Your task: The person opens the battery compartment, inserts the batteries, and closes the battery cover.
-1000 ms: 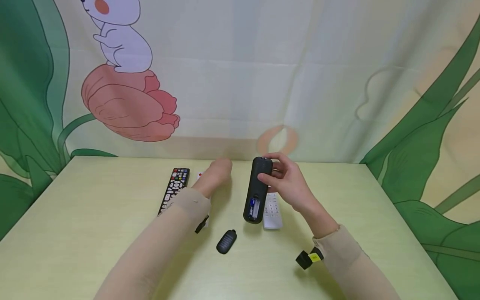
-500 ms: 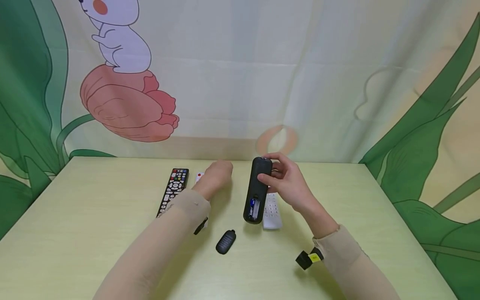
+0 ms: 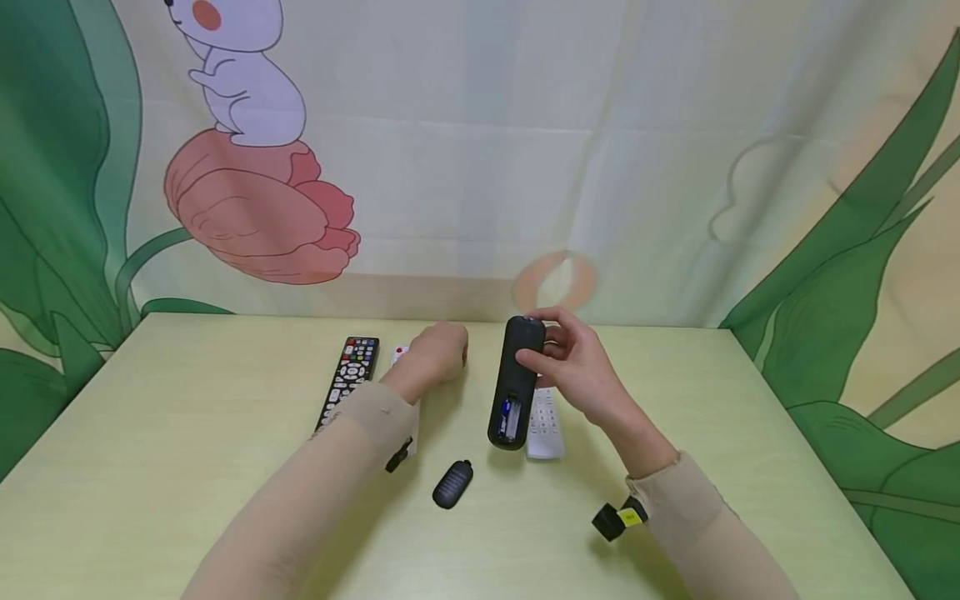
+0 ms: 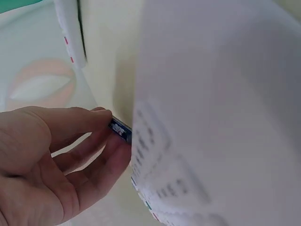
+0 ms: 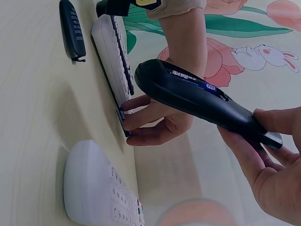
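Observation:
My right hand holds a black remote control by its upper end, back side facing up. Its battery compartment lies uncovered, with a blue battery in one side and a bare slot beside it. In the left wrist view, my left hand pinches another blue battery between thumb and fingers. That hand is low over the table, beside a white remote control; the head view hides its fingertips. The black battery cover rests on the table between the forearms.
A black remote with many buttons lies left of the left hand. Another white remote lies beneath and right of the held one. A printed curtain hangs behind the table's far edge.
My left hand has turned a little and shifted slightly right, just beyond the white remote. My right hand and the black remote it holds stay almost still.

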Demonstrator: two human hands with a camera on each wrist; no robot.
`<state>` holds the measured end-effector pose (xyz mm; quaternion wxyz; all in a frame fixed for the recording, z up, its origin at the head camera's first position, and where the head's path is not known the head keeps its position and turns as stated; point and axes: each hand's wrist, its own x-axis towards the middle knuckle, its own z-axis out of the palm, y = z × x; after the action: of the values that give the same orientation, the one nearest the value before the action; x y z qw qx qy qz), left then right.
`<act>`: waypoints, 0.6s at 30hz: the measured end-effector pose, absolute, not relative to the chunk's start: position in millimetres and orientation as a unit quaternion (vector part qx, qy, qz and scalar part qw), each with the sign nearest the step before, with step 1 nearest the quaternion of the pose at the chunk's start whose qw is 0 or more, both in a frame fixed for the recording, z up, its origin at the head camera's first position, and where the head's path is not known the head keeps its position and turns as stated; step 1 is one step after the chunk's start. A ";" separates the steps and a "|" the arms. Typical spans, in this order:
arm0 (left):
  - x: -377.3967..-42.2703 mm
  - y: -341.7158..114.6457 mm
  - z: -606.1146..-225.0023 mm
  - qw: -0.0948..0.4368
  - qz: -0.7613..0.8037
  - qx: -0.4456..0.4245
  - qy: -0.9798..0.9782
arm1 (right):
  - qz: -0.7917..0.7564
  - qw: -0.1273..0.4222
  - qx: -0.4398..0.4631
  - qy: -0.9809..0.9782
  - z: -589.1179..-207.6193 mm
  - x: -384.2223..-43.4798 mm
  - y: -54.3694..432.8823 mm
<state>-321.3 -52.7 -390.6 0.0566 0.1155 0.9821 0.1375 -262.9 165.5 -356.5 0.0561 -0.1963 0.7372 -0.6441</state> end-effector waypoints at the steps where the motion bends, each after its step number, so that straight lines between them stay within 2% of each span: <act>1: -320.8 -53.4 -389.7 0.062 0.147 0.115 0.980 | -0.644 0.056 -0.197 0.737 -356.6 -262.8 165.3; 8: -318.2 -59.5 -384.2 0.081 0.210 0.121 0.967 | -0.643 0.060 -0.190 0.740 -357.8 -263.7 164.8; 18: -301.7 -67.8 -366.5 0.075 0.284 0.142 0.945 | -0.645 0.063 -0.187 0.738 -357.6 -265.3 165.3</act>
<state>-301.7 -67.8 -366.5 0.0752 0.1416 0.9454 0.2837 -265.3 165.3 -357.6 0.0632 -0.1866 0.7380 -0.6454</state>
